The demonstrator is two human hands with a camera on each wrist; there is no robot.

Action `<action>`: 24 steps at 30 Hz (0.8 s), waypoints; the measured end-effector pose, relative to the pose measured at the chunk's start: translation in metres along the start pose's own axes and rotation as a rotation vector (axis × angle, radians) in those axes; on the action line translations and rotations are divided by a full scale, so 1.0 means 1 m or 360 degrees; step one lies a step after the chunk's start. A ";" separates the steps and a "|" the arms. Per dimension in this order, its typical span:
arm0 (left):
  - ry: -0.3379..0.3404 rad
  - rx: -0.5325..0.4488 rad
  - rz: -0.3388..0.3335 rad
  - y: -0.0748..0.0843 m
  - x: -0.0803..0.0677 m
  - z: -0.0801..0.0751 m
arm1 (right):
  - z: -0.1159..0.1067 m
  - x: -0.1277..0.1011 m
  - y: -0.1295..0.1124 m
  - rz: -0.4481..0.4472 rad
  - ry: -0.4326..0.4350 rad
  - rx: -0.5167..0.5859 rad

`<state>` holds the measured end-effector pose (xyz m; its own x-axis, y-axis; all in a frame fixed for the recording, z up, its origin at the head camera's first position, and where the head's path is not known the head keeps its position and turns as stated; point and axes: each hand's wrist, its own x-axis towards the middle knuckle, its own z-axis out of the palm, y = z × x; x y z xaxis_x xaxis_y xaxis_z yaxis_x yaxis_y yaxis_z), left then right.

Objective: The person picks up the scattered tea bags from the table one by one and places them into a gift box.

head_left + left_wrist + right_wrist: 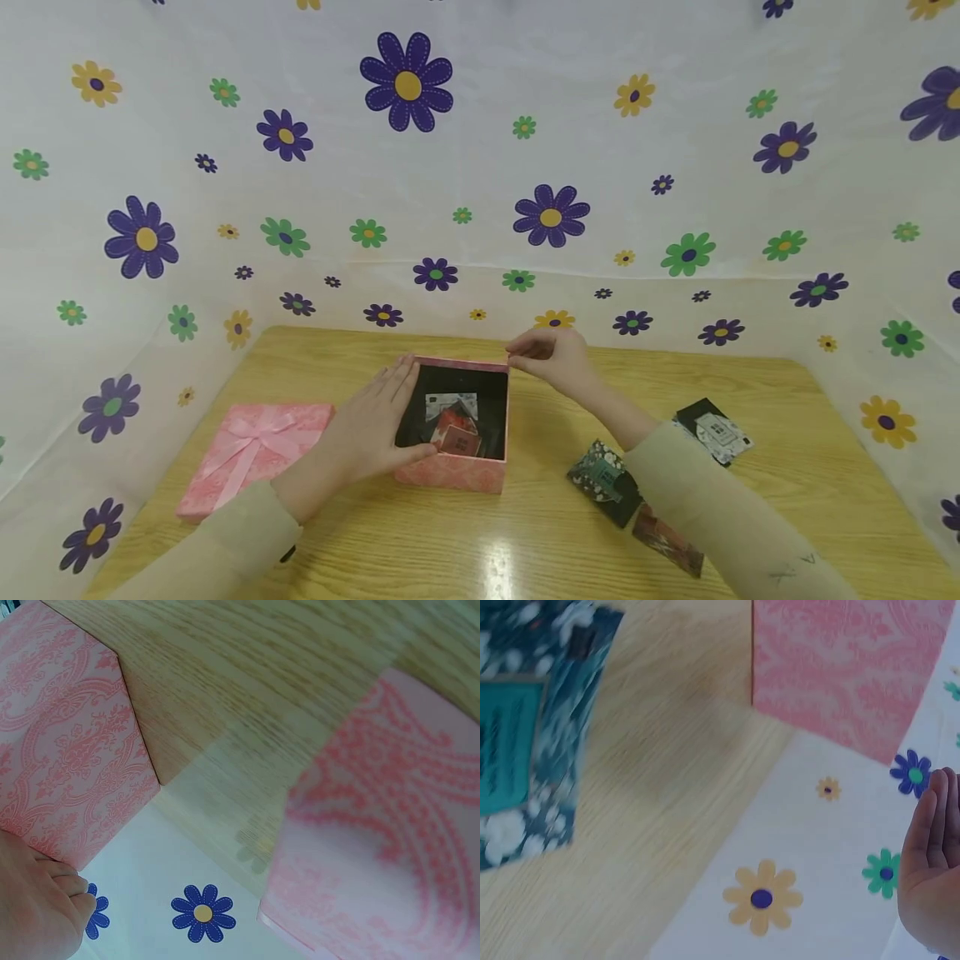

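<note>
An open pink patterned box [457,473] stands mid-table with several small packets [453,425] lying in its dark inside. My left hand [375,425] lies with straight fingers along the box's left wall, thumb at the front rim. In the left wrist view the left hand's fingertips [71,889] touch the box wall [67,742]. My right hand [547,354] hovers at the box's far right corner, fingers relaxed and holding nothing. The right wrist view shows this right hand [930,862] apart from the box [847,675].
A pink lid with a bow [255,454] lies left of the box, blurred in the left wrist view as the lid [382,825]. Right of the box lie a dark floral packet [603,479], a black-and-white packet [712,429] and another packet [667,542] by my sleeve. Flowered cloth walls [480,167] surround the wooden table [525,533].
</note>
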<state>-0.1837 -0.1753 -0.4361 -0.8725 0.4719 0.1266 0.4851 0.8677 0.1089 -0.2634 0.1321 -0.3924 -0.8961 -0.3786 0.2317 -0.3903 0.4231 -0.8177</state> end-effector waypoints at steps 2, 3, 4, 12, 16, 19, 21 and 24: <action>-0.0002 -0.0003 0.0002 -0.001 0.000 0.000 | -0.009 -0.004 0.001 0.0042 0.0021 -0.0032; 0.0001 -0.0004 0.0005 -0.001 -0.001 0.000 | -0.013 -0.005 0.002 0.0069 0.0028 -0.0049; 0.0004 -0.0006 0.0006 -0.001 -0.001 0.000 | -0.017 -0.007 0.003 0.0095 0.0034 -0.0068; 0.0009 0.0005 0.0004 -0.002 -0.001 0.001 | -0.051 -0.024 0.021 0.0138 0.0094 -0.0172; 0.0009 0.0001 -0.0001 -0.001 -0.001 0.001 | -0.068 -0.034 0.029 0.0184 0.0121 -0.0185; 0.0015 -0.0007 0.0000 -0.001 0.000 0.001 | -0.081 -0.044 0.034 0.0211 0.0132 -0.0186; 0.0013 -0.0015 0.0002 0.000 0.001 0.002 | -0.090 -0.051 0.038 0.0206 0.0156 -0.0190; 0.0011 -0.0031 0.0002 0.000 0.001 0.002 | -0.104 -0.061 0.046 0.0194 0.0207 -0.0213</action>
<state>-0.1849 -0.1745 -0.4383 -0.8715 0.4718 0.1337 0.4872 0.8639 0.1279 -0.2488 0.2602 -0.3896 -0.9547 -0.2123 0.2086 -0.2943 0.5681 -0.7686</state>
